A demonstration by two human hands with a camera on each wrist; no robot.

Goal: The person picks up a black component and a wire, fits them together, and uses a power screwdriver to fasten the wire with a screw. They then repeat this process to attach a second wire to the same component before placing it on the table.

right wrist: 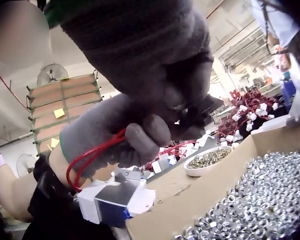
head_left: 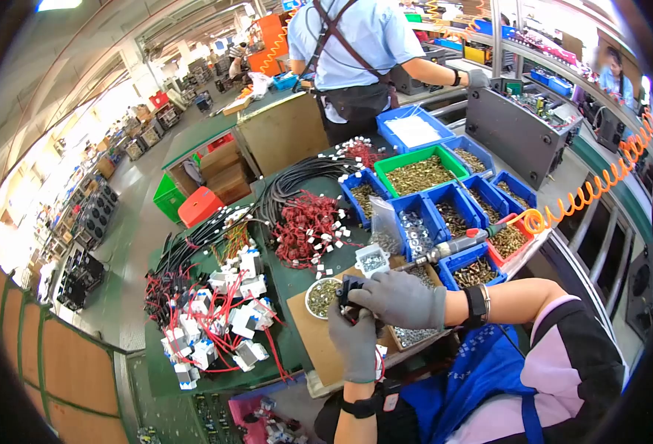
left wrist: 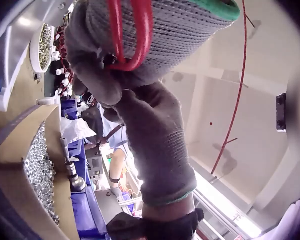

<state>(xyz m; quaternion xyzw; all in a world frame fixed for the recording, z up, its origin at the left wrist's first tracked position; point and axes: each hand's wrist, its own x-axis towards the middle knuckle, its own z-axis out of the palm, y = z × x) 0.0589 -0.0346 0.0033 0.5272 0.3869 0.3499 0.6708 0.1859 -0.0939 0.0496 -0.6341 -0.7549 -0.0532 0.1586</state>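
Both hands wear grey gloves and meet close in front of the body. My left hand [head_left: 354, 346] has its fingers curled round a small black part [head_left: 350, 287] and red wires [right wrist: 101, 151]. A white block with a dark metal band [right wrist: 117, 197], resembling a small transformer, hangs by those wires below the left hand. From the right, my right hand [head_left: 404, 297] pinches the same black part, its fingertips against the left fingers. The gloves hide much of the black part. Beneath the hands lies a brown cardboard sheet [head_left: 304, 325] with a round white dish of small screws [head_left: 317, 305].
An open cardboard box [right wrist: 190, 220] of shiny nuts stands close by the right hand. A power screwdriver [head_left: 452, 246] lies across blue bins [head_left: 468, 268] of screws. Left are more wired white blocks [head_left: 248, 320] and red wire bundles [head_left: 308, 226]. Another person [head_left: 363, 52] stands beyond the table.
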